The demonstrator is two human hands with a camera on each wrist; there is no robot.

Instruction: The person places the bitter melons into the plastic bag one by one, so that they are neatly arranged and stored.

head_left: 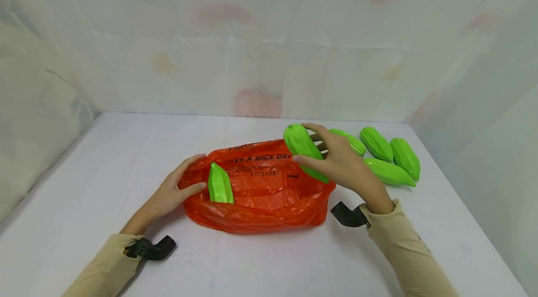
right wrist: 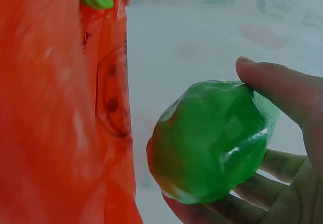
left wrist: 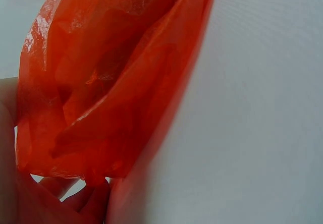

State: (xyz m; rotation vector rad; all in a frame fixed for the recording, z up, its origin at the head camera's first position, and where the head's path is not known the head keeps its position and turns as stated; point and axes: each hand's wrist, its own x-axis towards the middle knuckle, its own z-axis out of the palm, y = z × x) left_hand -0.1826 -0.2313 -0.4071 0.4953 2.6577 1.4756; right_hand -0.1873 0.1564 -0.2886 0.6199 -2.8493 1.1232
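A red plastic bag (head_left: 260, 216) lies with its mouth spread wide, printed lettering on its far inner wall. My left hand (head_left: 171, 193) holds the bag's left edge, thumb at the mouth and fingers around the outside. One ridged, bright green gourd (head_left: 220, 185) is inside the bag at the left. Over the bag's right side, my right hand (head_left: 339, 159) grips another green gourd (head_left: 301, 143) between thumb and fingers, its lower end overlapping the opening. The right wrist view shows this gourd (right wrist: 212, 143) end-on, beside the red plastic.
Several more green gourds (head_left: 390, 172) lie in a loose group on the white table (head_left: 138, 147), right of the bag. A pale patterned cloth (head_left: 319, 68) hangs behind the table. Black curved pieces (head_left: 349, 215) stick out from both sleeve cuffs.
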